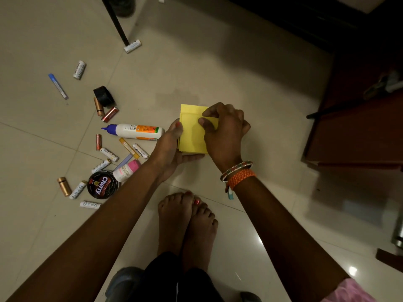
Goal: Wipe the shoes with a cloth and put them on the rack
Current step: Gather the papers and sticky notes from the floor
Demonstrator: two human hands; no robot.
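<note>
so both hands are on a folded yellow cloth (193, 136) held just above the tiled floor (239, 73), pretty much centre of the view. the left hand (172, 147) cups it from the left edge and underneath, thumb up against the side and fingers stretched out flat below it. the right hand (224, 131) comes over the top right corner with its fingers curled, pinching the upper fold between thumb and fingertips. there are bangles (237, 173) on the right wrist, one beaded and one orange. two bare feet (187, 219) sit crossed on the floor right below the hands. off to the left there's a whole scatter of stuff on the tiles: a white glue bottle (137, 131) with a blue nozzle lying on its side just beside the left hand, a round tin of cherry polish (102, 185) nearer the left forearm, a small pink-capped bottle (126, 171) touching that tin, a bunch of loose batteries (109, 154) around them, a roll of black tape (104, 95) further up, and a blue-capped pen (57, 86) further left still. a dark wooden cabinet (359, 127) stands along the right side. can't make out any shoes or a rack from this angle.
</note>
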